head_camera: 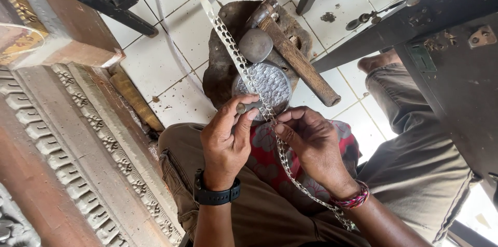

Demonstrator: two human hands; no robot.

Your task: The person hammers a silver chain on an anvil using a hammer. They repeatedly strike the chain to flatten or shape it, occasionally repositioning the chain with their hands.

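Note:
A long thin metal strip [228, 39] with a hammered, dimpled pattern runs from the upper middle down past my wrists. My left hand [226, 140] pinches the strip together with a small punch tool [244, 107] near the round dimpled metal block [272, 83]. My right hand [311, 143] pinches the same strip just to the right of it. The block sits on a dark wooden stump [220, 70]. A hammer [295, 60] with a wooden handle lies across the stump, next to a smooth grey domed piece [255, 44].
Carved ornate wooden panels [88, 138] stand along the left. A dark metal workbench [456, 55] is at the right, and dark table legs [124, 8] at the top. White tiled floor [181, 44] lies below. My knees in brown trousers [415, 164] flank a red patterned cloth [267, 159].

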